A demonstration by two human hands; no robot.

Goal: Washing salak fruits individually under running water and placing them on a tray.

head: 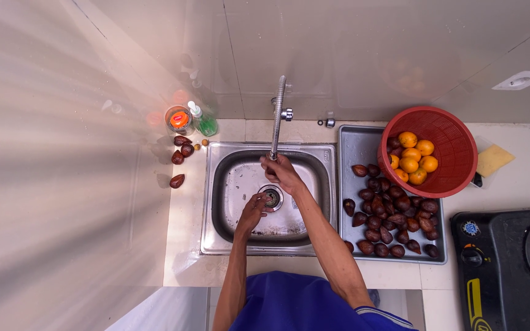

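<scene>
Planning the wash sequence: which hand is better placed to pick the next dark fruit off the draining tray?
Probably the right hand. It is up by the faucet, on the side nearer the tray of dark brown fruits. The left hand is lower, near the drain.

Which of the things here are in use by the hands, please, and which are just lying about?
In use: right hand on the tap; left hand over the sink.

Lying about: brown fruits, red basket of oranges, soap bottle, stove.

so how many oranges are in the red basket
7 oranges show in the red basket, bunched at its lower left side: two on top, three in the middle, two lowest. More may be hidden beneath them.
</scene>
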